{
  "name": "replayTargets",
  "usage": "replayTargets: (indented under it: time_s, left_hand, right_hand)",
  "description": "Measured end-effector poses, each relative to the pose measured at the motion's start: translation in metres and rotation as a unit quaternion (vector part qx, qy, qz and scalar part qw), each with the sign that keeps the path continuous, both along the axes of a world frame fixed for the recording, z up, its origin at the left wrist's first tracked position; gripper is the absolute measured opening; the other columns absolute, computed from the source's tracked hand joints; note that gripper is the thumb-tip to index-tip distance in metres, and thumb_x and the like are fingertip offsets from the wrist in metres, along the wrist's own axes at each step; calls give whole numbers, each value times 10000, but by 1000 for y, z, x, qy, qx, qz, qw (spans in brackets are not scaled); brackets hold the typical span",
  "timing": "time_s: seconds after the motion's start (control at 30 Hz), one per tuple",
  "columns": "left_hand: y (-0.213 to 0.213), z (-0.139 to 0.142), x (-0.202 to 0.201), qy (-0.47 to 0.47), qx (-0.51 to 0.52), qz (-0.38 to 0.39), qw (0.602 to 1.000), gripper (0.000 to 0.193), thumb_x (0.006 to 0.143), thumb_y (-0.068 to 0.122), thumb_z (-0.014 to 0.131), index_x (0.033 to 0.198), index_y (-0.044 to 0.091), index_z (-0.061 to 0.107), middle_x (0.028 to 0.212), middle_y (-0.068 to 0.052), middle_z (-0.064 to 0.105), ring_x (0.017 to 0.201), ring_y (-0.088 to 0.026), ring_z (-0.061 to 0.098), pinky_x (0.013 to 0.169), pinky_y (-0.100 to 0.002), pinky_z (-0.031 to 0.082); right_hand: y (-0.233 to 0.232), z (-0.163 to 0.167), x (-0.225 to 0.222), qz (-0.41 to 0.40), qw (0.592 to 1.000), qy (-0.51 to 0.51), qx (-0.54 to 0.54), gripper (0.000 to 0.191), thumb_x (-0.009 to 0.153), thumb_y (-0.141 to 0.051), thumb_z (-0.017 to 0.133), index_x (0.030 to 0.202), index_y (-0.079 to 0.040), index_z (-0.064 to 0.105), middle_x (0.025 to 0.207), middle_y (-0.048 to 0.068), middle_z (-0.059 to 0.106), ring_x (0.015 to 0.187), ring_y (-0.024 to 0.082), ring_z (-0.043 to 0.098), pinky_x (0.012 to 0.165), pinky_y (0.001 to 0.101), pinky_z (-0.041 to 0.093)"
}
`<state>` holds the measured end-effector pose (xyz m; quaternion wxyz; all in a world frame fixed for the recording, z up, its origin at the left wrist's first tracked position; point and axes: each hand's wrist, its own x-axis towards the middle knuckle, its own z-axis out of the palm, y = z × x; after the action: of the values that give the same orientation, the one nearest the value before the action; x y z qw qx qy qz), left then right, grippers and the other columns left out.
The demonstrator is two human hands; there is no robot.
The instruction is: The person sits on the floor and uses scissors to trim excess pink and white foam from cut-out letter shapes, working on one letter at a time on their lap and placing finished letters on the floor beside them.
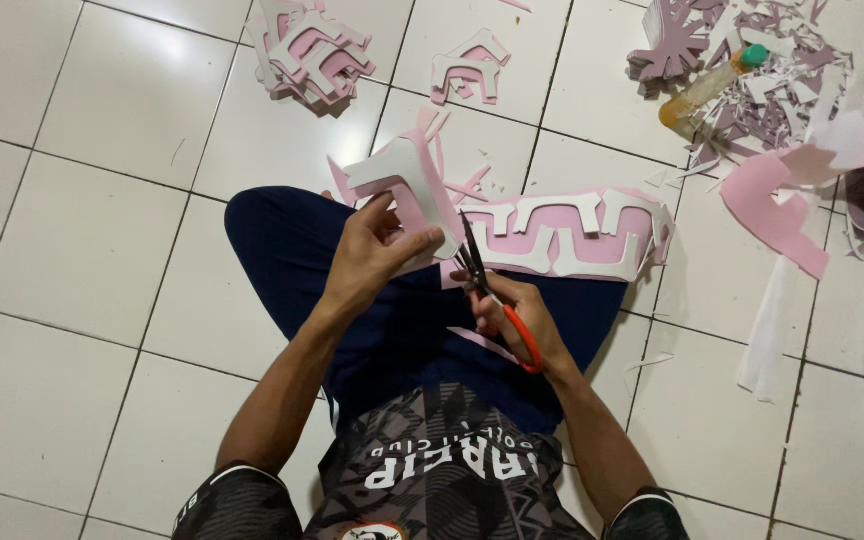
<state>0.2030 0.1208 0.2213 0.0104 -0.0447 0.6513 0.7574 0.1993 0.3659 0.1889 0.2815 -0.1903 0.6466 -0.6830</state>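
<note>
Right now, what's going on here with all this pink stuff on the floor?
A person sitting on a white tiled floor is cutting a pink and white foam sheet that lies over their lap. The left hand holds up a partly cut piece, while the right hand works orange-handled scissors at its edge. A stack of finished cutouts sits ahead on the left, one more cutout lies beside it, and a scrap pile with a bottle lies ahead on the right.
</note>
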Motion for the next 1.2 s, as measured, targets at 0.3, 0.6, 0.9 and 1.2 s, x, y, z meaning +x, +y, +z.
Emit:
replayTargets:
  time_s: [0.3, 0.6, 0.9, 1.2]
  left_hand:
    - [5, 2, -2, -37, -9, -20, 999, 493, 877, 162, 807, 1285, -38, 616, 1016, -114, 750, 895, -128, 720, 795, -272, 597]
    - [28, -18, -9, -29, 44, 61, 997, 349, 910, 217, 797, 1088, -73, 720, 937, -111, 748, 824, -145, 699, 753, -280, 575]
    - [36, -19, -6, -67, 91, 24, 993, 371, 875, 204, 797, 1112, -66, 705, 972, -106, 751, 842, -132, 709, 749, -267, 588]
    - [45, -13, -8, -50, 98, 35, 993, 355, 876, 177, 805, 1105, -72, 695, 949, -120, 732, 832, -149, 694, 735, -284, 580]
  right_hand:
    - [2, 8, -1, -15, 996, -28, 82, 692, 918, -608, 625, 1164, 32, 720, 576, -58, 464, 433, 20, 417, 388, 193, 316]
    - [1, -10, 6, -56, 997, -1, 47, 606, 988, -606, 594, 978, -3, 653, 635, -41, 523, 507, 20, 467, 435, 196, 376]
    - [0, -15, 7, -73, 996, -50, -18, 595, 984, -596, 624, 868, -13, 616, 626, -23, 480, 476, 46, 418, 413, 211, 331]
    - [1, -23, 2, -91, 995, 31, 12, 618, 985, -644, 586, 939, -28, 600, 639, -36, 518, 524, 37, 491, 458, 206, 391]
